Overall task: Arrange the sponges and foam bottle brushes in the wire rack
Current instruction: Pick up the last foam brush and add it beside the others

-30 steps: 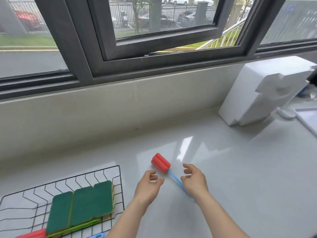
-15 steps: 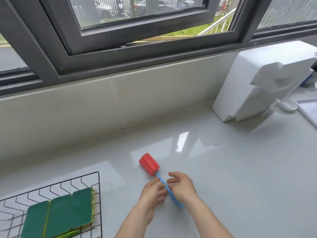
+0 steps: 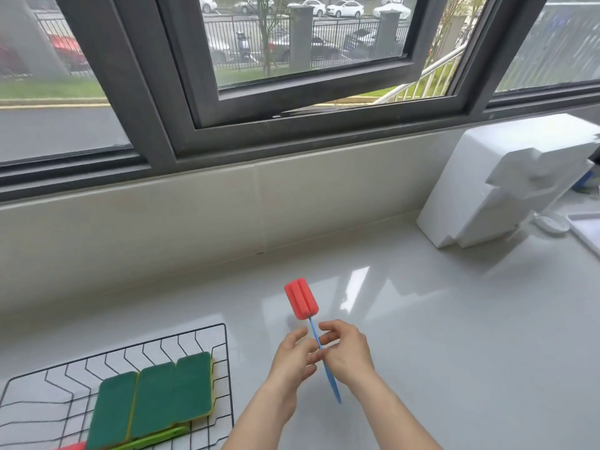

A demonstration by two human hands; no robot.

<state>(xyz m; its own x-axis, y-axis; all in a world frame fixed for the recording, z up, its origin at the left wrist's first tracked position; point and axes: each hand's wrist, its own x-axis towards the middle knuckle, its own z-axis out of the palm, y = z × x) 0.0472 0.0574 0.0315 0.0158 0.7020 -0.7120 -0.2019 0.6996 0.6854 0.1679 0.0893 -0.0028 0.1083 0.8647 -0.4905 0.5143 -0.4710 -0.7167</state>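
— What have the hands got?

— I see both pinching one foam bottle brush (image 3: 311, 332). My left hand (image 3: 293, 360) and right hand (image 3: 347, 352) meet around its thin blue handle (image 3: 328, 371), fingers closed on it, and hold it up above the pale countertop (image 3: 422, 319). The handle's tail sticks out below the hands.

— And the brush itself?

— A red ribbed foam head (image 3: 301, 298), tilted away from me, toward the window (image 3: 292, 60).

— Any lettering?

— None I can read.

— What's around?

— The black wire rack (image 3: 224, 368) sits at lower left, near the hands but apart. Three green scouring sponges (image 3: 156, 397) with yellow undersides lie in it side by side, a green handle (image 3: 152, 440) along their near edge. A white styrofoam block (image 3: 506, 180) stands far right against the wall.
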